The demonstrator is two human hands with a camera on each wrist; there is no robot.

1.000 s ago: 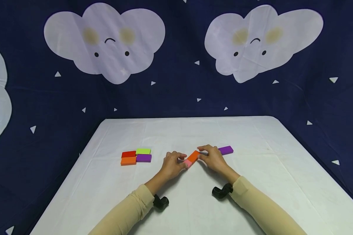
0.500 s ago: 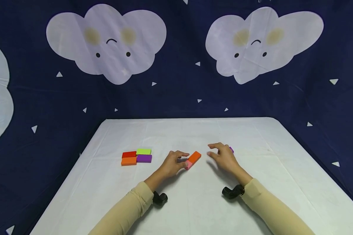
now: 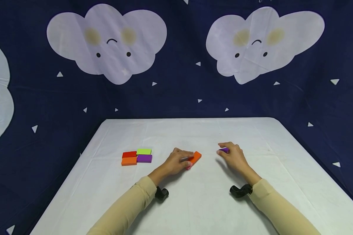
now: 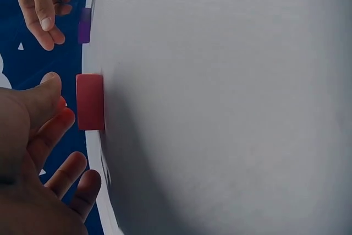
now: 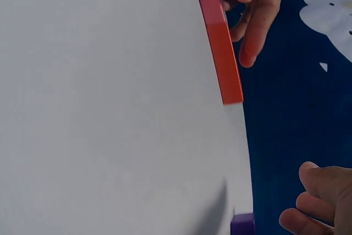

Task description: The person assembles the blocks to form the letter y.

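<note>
An orange block (image 3: 197, 156) and a pink block (image 5: 212, 3) lie end to end, in a slanting line on the white table (image 3: 176, 202). Over them hovers the left hand (image 3: 175, 162), thumb and index finger spread; in the left wrist view its fingers look apart from the near block (image 4: 91, 102). To the right, the right hand (image 3: 234, 159) is at a purple block (image 3: 224, 150), which shows between its parted thumb and index finger. The right wrist view has those fingers beside the purple block (image 5: 242, 224), apparently without touching it.
At the table's left, a red block (image 3: 129, 154), a lime green block (image 3: 144, 151), an orange block (image 3: 129, 161) and a purple block (image 3: 144, 158) sit together in two rows. A dark blue cloth (image 3: 176, 104) with clouds hangs behind the table.
The right hand has left the orange block and moved right to the purple block. The left hand has shifted slightly right over the pink and orange blocks.
</note>
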